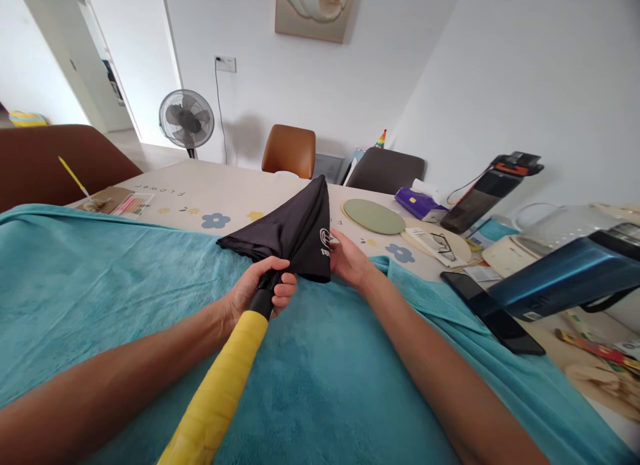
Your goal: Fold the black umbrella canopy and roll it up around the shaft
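Observation:
A black umbrella [285, 228] with a yellow wrapped handle [225, 378] points away from me, its cloth partly folded and loose. My left hand [263, 285] is closed around the gathered cloth and shaft just above the black collar of the handle. On the right side, my right hand [349, 257] holds the edge of a cloth panel beside a white printed logo; its fingertips are partly hidden behind the cloth. Beneath both arms lies a teal towel [320, 358] spread over the table.
At the right stand a blue bottle [565, 272], a dark bottle [485, 192] and a purple tissue pack [419, 204]. A black phone [493, 312] lies on the towel's edge. Green round placemat [375, 216] sits ahead. Beyond the table are chairs [289, 150] and a fan [187, 118].

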`<action>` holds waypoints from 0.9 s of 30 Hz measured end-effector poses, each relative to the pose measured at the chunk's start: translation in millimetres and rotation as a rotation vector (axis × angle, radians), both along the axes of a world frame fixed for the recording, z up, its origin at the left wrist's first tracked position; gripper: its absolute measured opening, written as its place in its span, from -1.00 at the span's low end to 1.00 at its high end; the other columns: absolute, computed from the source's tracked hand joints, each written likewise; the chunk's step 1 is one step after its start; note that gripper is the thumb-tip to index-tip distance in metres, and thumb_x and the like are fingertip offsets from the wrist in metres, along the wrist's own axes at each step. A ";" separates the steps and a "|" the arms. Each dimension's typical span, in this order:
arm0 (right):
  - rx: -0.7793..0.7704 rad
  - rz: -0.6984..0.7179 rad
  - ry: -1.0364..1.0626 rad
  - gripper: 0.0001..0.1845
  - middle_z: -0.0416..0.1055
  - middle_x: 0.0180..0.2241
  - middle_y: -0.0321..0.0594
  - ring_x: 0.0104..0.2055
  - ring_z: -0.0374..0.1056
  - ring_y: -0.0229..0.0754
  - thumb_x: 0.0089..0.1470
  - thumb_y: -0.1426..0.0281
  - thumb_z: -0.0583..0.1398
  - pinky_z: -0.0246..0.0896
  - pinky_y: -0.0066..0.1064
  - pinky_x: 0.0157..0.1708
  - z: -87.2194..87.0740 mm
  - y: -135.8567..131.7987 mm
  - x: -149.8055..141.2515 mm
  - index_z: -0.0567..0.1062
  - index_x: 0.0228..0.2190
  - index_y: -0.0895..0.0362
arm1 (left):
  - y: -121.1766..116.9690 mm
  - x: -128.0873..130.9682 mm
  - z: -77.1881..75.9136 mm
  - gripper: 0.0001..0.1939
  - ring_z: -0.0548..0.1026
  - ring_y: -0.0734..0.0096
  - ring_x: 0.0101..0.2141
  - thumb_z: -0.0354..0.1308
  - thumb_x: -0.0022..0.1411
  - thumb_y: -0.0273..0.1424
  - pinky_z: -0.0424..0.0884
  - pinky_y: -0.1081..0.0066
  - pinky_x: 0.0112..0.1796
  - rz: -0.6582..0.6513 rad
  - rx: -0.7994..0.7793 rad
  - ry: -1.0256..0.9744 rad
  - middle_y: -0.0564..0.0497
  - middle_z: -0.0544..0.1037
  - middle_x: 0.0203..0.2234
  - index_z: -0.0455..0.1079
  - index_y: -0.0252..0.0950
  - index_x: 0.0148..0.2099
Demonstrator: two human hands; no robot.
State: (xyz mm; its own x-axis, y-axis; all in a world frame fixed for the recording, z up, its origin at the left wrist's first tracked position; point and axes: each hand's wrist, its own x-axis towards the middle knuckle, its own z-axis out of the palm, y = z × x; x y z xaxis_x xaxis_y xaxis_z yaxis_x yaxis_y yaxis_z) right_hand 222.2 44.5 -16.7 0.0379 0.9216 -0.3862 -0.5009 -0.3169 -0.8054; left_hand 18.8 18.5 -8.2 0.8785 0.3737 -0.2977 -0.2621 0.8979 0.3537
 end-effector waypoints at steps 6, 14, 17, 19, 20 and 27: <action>-0.031 -0.013 0.096 -0.71 0.48 -0.52 -0.20 -0.48 0.40 -0.21 0.08 0.20 0.11 0.37 -0.39 -0.40 -3.0 -9.4 -31.4 0.46 -0.41 0.16 | 0.5 -0.2 -1.6 -0.72 0.17 0.66 -0.75 -0.08 0.19 -0.36 0.19 0.65 -0.73 -0.019 0.012 -0.051 0.10 0.17 -0.76 0.19 -0.37 -0.53; 0.042 -0.263 -0.061 -0.93 0.46 -0.57 -0.24 -0.55 0.39 -0.28 0.00 0.52 0.15 0.37 -0.47 -0.51 29.5 -6.1 2.8 0.43 -0.49 0.20 | -2.1 2.0 -8.5 -0.87 0.21 0.65 -0.73 -0.01 0.14 -0.43 0.17 0.63 -0.75 0.053 0.028 0.036 0.11 0.27 -0.67 0.26 -0.41 -0.39; 0.105 -0.348 -0.063 -0.99 0.46 -0.56 -0.27 -0.54 0.39 -0.27 -0.04 0.52 0.19 0.38 -0.45 -0.50 45.8 -8.3 10.1 0.43 -0.47 0.20 | -4.4 3.2 -12.4 -0.83 0.24 0.63 -0.72 0.02 0.13 -0.40 0.19 0.63 -0.74 0.012 0.092 0.119 0.09 0.31 -0.67 0.31 -0.43 -0.32; 0.125 -0.365 -0.070 -0.98 0.45 -0.57 -0.28 -0.55 0.39 -0.28 -0.06 0.52 0.19 0.38 -0.45 -0.50 50.8 -10.0 12.3 0.43 -0.47 0.20 | -5.5 4.4 -14.5 -0.78 0.24 0.61 -0.74 0.01 0.14 -0.37 0.21 0.62 -0.74 -0.038 0.136 0.192 0.07 0.30 -0.71 0.34 -0.47 -0.31; 0.128 -0.360 -0.076 -0.98 0.45 -0.57 -0.28 -0.55 0.38 -0.27 -0.06 0.52 0.19 0.38 -0.45 -0.51 51.7 -10.7 12.9 0.43 -0.47 0.20 | -5.8 5.0 -14.9 -0.76 0.23 0.61 -0.75 0.00 0.14 -0.37 0.20 0.62 -0.74 -0.052 0.149 0.222 0.07 0.30 -0.73 0.35 -0.48 -0.30; 0.084 -0.306 -0.120 -0.99 0.45 -0.57 -0.26 -0.54 0.38 -0.25 -0.08 0.49 0.17 0.37 -0.43 -0.51 51.6 -12.1 15.6 0.41 -0.48 0.18 | -6.5 6.8 -8.9 -0.78 0.20 0.61 -0.77 -0.04 0.16 -0.43 0.18 0.62 -0.76 -0.037 0.157 0.303 0.09 0.30 -0.76 0.37 -0.48 -0.29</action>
State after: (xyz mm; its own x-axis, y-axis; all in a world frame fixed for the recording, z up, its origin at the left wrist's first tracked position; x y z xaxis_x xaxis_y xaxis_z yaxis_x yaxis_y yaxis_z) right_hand 237.8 32.4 34.9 0.3580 0.8889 -0.2857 -0.4629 -0.0967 -0.8811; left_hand 25.6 12.0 -17.1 0.7726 0.4052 -0.4888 -0.0921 0.8332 0.5452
